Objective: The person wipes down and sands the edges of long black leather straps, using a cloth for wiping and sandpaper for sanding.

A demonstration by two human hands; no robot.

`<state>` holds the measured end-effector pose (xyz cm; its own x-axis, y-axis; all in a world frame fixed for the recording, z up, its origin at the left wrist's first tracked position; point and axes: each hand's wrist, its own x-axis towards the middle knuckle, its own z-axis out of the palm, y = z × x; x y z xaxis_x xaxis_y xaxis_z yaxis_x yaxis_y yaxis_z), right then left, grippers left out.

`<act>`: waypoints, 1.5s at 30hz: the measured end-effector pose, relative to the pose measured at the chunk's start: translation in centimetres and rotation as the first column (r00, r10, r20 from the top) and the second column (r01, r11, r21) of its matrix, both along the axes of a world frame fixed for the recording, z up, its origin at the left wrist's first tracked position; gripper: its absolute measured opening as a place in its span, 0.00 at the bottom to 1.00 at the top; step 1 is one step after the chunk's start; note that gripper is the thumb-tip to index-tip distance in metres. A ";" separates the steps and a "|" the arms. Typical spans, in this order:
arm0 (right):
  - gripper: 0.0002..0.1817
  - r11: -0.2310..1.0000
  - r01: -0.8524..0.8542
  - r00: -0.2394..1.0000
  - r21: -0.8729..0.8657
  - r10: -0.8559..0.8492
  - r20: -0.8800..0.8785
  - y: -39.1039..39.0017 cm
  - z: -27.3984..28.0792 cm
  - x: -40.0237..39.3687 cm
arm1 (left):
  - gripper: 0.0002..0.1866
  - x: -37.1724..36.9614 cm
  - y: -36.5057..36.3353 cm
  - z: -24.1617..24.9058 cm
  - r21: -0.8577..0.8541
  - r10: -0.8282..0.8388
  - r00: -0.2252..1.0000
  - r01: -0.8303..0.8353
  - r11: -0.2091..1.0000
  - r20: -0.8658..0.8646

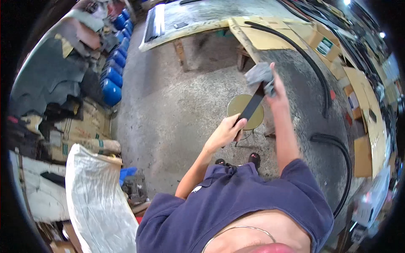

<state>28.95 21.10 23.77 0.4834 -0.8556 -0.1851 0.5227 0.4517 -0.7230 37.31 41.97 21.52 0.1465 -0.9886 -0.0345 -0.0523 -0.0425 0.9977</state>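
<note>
A flat black strip point(252, 106) runs diagonally in front of my body, above a round stool point(238, 105). My left hand point(228, 132) is closed around the strip's lower end. Up at its far end, my right hand point(277, 90) holds a crumpled grey cloth point(259, 74) against the strip. The cloth covers the strip's tip and part of my right fingers.
Blue containers point(112, 92) line the left side, beside dark sheets point(50, 84). A white-topped table point(202, 21) stands ahead. Curved black strips point(314, 67) lie at right, near cardboard boxes point(324, 41). A plastic-wrapped roll point(95, 194) is at lower left.
</note>
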 end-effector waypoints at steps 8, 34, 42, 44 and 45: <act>0.20 0.972 0.056 0.971 -0.230 0.000 0.239 -9.0 3.2 -10.2 | 0.14 -1.7 5.3 0.4 0.217 -0.209 0.971 0.181 0.959 0.115; 0.37 0.969 0.133 0.966 -0.208 -0.174 -0.191 -1.4 -2.8 -19.6 | 0.13 -17.2 -18.2 -0.1 0.016 -0.126 0.991 0.126 0.992 0.043; 0.24 0.917 0.366 0.931 -0.155 -0.360 0.065 -10.8 3.2 -26.2 | 0.14 -22.4 -16.5 -0.1 0.236 -0.230 0.967 0.250 0.939 -0.107; 0.25 0.941 0.283 0.958 -0.186 -0.285 0.015 -12.9 3.3 -27.8 | 0.15 -22.9 -16.5 0.9 0.230 -0.229 0.959 0.263 0.937 -0.165; 0.25 0.940 0.285 0.958 -0.187 -0.288 0.010 -13.6 3.6 -28.0 | 0.14 -23.1 -16.8 1.8 0.211 -0.233 0.964 0.256 0.943 -0.129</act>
<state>0.96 7.50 27.35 0.2110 -0.9773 -0.0174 0.5971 0.1429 -0.7894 14.18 25.20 23.29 -0.1148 -0.9584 -0.2613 0.0109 -0.2643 0.9644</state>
